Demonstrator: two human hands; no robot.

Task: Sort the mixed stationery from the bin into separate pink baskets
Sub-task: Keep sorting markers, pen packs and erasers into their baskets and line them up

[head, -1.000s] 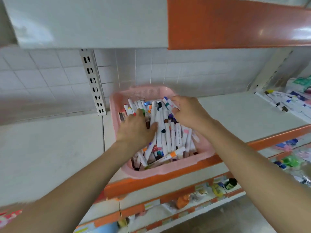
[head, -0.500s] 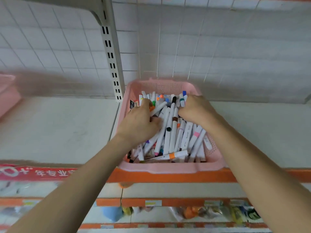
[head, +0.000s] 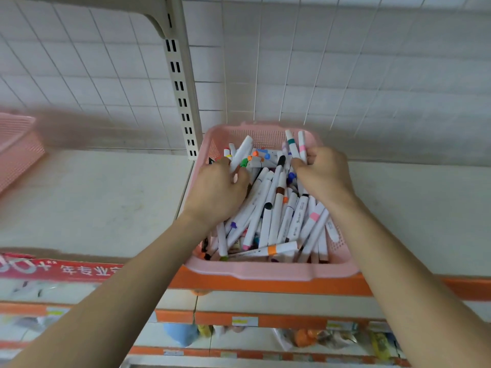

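A pink basket (head: 265, 270) sits on the shelf in front of me, piled with several white markers (head: 268, 213) with coloured bands and caps. My left hand (head: 216, 191) reaches into the basket's left side, its fingers curled around white markers (head: 243, 152) near the back. My right hand (head: 322, 175) is over the right side and grips two upright markers (head: 296, 147), one with a teal band and one with a pink band. A second pink basket (head: 16, 150) stands at the far left of the same shelf.
The white shelf (head: 93, 203) has an orange front edge (head: 292, 286) and a tiled wall behind. A slotted metal upright (head: 180, 102) rises just left of the basket. Lower shelves below hold packaged goods. A red banner (head: 58, 269) runs along the left edge.
My right hand has lifted two markers upright out of the pile. My left hand has pushed further back into the basket. The view has tilted down and closer.
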